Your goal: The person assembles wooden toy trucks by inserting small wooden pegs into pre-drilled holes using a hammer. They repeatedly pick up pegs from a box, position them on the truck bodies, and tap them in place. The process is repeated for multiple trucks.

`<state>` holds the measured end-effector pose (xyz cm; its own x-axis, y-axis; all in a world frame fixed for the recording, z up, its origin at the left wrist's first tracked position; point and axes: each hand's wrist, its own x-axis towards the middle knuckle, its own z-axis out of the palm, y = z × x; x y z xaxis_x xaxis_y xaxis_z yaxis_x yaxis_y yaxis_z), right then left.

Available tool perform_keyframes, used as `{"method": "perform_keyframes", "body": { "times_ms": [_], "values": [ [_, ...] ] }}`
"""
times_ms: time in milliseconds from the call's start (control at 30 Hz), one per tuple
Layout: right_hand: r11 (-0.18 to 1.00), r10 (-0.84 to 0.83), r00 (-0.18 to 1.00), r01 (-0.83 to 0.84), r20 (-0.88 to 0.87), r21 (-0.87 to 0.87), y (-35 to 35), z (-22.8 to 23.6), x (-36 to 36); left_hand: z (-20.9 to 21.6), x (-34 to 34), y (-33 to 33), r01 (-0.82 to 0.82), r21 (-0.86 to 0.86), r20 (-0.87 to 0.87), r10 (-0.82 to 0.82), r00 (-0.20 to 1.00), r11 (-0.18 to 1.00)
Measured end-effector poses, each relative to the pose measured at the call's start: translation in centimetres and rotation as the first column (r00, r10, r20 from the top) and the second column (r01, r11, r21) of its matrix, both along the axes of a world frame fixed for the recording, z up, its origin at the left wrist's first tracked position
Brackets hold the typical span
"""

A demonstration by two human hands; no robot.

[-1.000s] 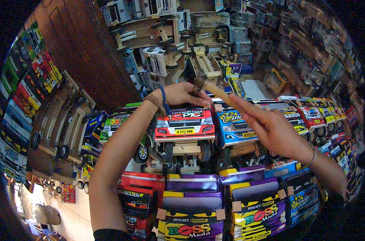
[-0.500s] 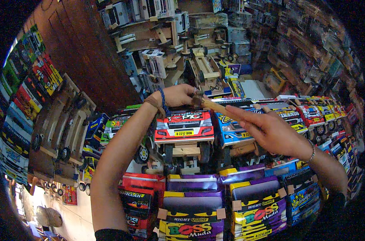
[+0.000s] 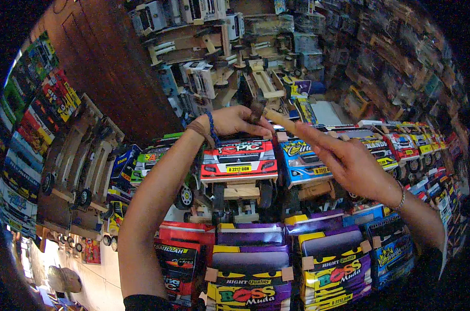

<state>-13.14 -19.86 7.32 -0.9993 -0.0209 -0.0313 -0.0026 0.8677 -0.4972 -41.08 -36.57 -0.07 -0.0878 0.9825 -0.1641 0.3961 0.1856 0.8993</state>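
My right hand (image 3: 356, 168) grips the light wooden handle of a hammer (image 3: 280, 120). Its dark head is raised just above my left fingers. My left hand (image 3: 235, 122) is at the top right corner of a red toy truck (image 3: 238, 161), fingertips closed on what looks like a small wooden square (image 3: 267, 134). Any nail there is too small to see. Beside the red truck, a blue toy truck (image 3: 305, 163) stands partly behind my right hand, with a similar wooden tab at its top corner.
Purple and yellow toy trucks (image 3: 248, 280) with wooden tabs fill the near side. More trucks (image 3: 403, 145) line up to the right. Upturned wooden chassis (image 3: 71, 155) stand at left, and stacked wooden truck bodies (image 3: 198, 78) lie behind. A brown wooden door (image 3: 110, 62) rises at back left.
The hammer head has lifted away from the red truck's top edge. My left fingers have reached further right toward the truck's corner, and the view has shifted slightly.
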Motion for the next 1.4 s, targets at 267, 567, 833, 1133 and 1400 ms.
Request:
{"method": "perform_keyframes", "body": {
  "times_ms": [267, 567, 833, 1133, 1400],
  "values": [
    [0.997, 0.052, 0.997, -0.055, 0.055, 0.056, -0.2, 0.0, 0.0, 1.3, 1.1, -0.3, 0.015, 0.029, -0.075, -0.013, 0.997, 0.999],
    [0.872, -0.485, 0.563, 0.251, -0.67, -0.42, 7.8, 5.2, 12.5, 0.5, 1.0, -0.2, -0.145, -0.078, -0.074, 0.14, 0.987, 0.986],
    [0.408, -0.849, 0.096, 0.745, -0.52, -0.528, 19.0, 8.9, 42.6, -1.8, -5.3, -1.4, -0.062, -0.172, 0.176, 0.093, 0.98, 0.983],
    [-0.14, -0.959, -0.196, 0.956, 0.205, 0.259, 32.6, -19.8, 67.5, 3.5, 3.0, -0.3, -0.34, -0.307, -0.174, 0.299, 0.938, 0.889],
    [0.143, -0.968, 0.061, 0.933, 0.244, 0.332, 22.2, -32.7, 63.4, 6.2, 9.0, 0.5, -0.591, -0.353, -0.218, 0.551, 0.806, 0.725]
  ]
}}
